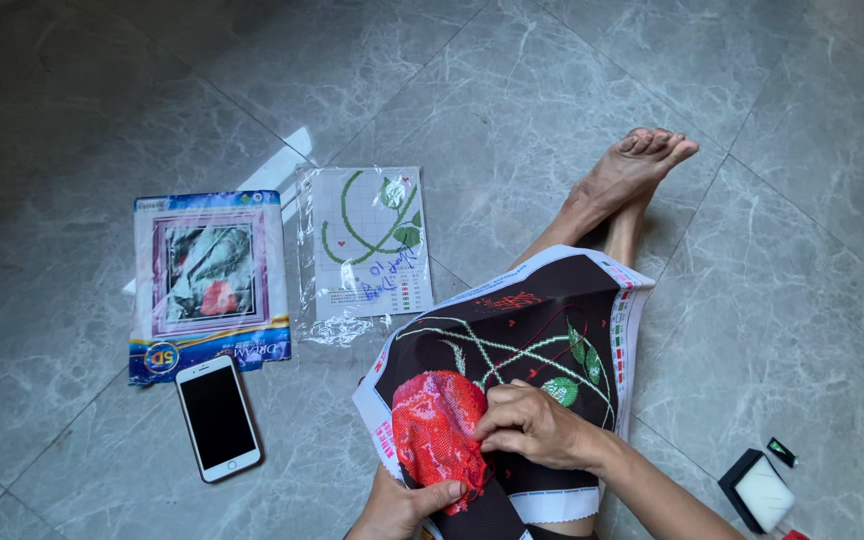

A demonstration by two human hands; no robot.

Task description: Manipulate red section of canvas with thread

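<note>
Sitting on a grey marble-patterned tiled floor (pixel 512 90), a person has a dark embroidery canvas (pixel 537 330) draped over the lap, its white border printed with small colour keys along the right edge. Printed on the canvas is a design of green stems and leaves, with a large red rose (pixel 437 425) at its lower left that looks already filled in with stitching or beads; which of the two cannot be told.

The right hand (pixel 532 428) rests on the canvas just right of the rose, its fingers (pixel 497 425) drawn together in a pinch at the rose's edge; whatever small tool they may be clamped on is too small to make out. The left hand (pixel 402 505) comes up from the bottom edge of the view and grips the lower fold of the canvas, thumb on top of the red patch and the other fingers hidden beneath the cloth.

The person's bare feet (pixel 637 165) are crossed beyond the canvas. To the left on the floor lie a clear plastic bag holding a white pattern sheet (pixel 362 245) with a green curved design, and beside that a flat blue-edged kit package (pixel 207 280) showing a framed picture. A white smartphone (pixel 217 418) with a dark screen lies just below the package. At the lower right sits a small black box with a white pad (pixel 757 490).
</note>
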